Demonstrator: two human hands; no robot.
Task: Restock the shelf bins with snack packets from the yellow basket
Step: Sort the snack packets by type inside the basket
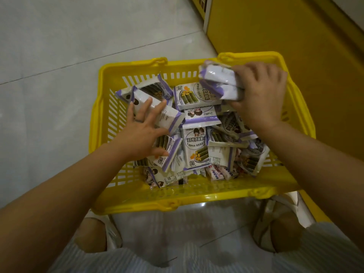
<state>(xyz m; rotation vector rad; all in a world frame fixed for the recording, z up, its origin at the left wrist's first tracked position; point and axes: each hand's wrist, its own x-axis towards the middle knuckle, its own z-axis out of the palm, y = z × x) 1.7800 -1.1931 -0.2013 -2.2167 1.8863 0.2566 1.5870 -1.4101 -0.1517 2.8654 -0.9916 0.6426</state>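
The basket (137, 201) is showing bright yellow throughout, its walls carrying a pattern of vertical slots. The snack packets (196, 146) are showing white faces with purple borders, printed with dark green rolls, orange-yellow centres and dark-haired cartoon figures. The floor (59, 46) is showing pale grey tiles crossed by thin dark lines. The panel (275, 26) at right is showing plain yellow. The garment (197, 253) is showing faint blue-and-white stripes. A dark ring (138, 120) is banding a finger of the left hand (140, 133).
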